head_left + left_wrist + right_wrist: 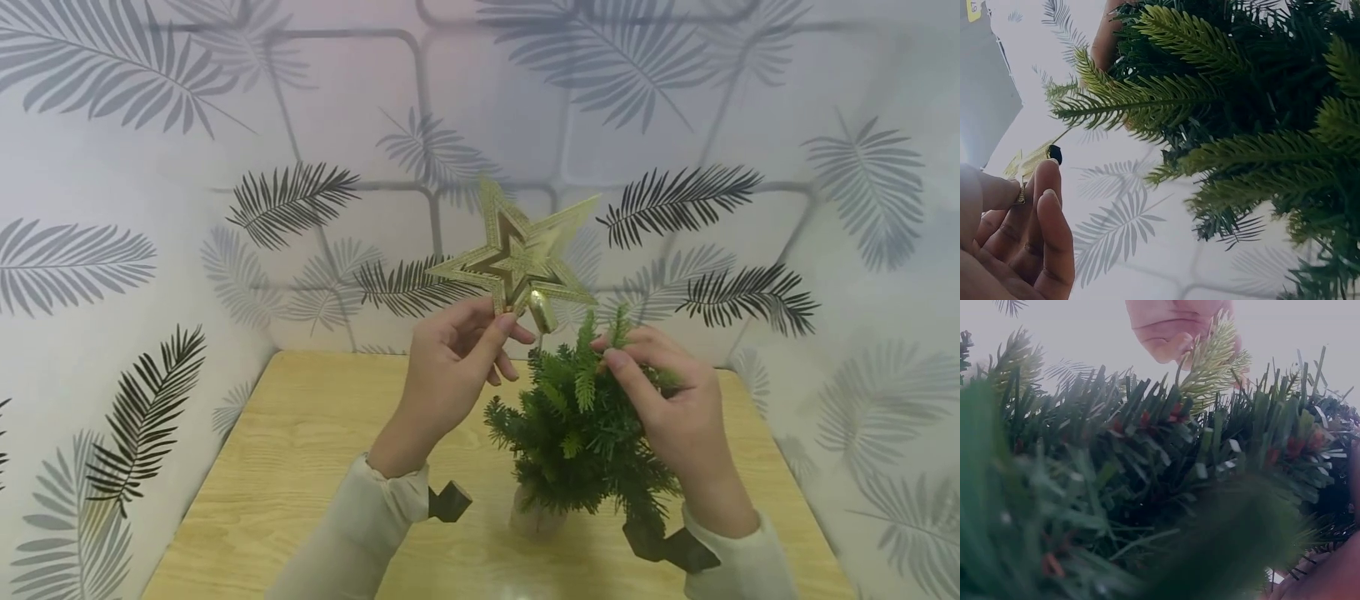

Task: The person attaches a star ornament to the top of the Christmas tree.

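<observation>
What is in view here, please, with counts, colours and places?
Star: one, gold, in the left hand
Artificial tree: one, green, on the table
Tree base: one, pale, beneath the tree
Table: one, light wood, under the tree
Leaf-print backdrop: one, pale, around the table
Yellow patch: one, yellow, corner of left wrist view
Wrist devices: two, dark, at wrists
Sleeves: two, cream, on forearms
Left hand: one, bare, pinching the star
Right hand: one, bare, pinching a sprig

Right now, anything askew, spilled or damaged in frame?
No spill or damage visible. Only the gold star looks askew: off the tree, its top point leaning left. That's likely just how the left hand holds it; the right hand pinches a sprig.
</observation>
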`<state>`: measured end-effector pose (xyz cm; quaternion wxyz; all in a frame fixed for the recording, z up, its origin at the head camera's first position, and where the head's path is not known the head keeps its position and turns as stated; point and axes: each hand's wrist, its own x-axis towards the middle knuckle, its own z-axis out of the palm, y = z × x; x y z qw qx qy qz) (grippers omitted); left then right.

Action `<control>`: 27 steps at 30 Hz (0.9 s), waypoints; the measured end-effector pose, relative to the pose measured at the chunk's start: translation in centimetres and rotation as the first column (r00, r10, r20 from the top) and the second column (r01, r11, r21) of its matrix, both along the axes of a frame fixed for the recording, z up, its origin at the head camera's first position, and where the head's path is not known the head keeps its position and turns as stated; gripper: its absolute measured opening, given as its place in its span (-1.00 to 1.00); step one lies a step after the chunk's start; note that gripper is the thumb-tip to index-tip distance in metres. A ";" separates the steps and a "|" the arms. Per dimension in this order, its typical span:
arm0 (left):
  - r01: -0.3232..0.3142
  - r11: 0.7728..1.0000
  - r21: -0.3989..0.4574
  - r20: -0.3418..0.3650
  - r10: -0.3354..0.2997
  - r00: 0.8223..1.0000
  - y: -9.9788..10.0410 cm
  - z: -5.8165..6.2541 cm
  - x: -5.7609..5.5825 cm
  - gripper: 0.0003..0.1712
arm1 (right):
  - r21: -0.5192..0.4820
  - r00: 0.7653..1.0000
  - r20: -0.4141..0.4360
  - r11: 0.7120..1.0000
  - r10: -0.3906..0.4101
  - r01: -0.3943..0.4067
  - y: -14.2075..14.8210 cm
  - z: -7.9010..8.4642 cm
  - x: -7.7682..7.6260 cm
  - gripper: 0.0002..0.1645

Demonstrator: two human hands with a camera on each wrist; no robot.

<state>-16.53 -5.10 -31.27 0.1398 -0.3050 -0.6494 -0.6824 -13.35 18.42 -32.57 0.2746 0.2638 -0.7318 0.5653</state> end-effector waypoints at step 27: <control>0.037 0.999 0.005 -0.091 -0.036 0.995 2.9 3.9 -0.5 -0.88 | 0.042 0.999 0.027 0.999 -0.027 0.026 -0.2 0.7 0.0 -0.80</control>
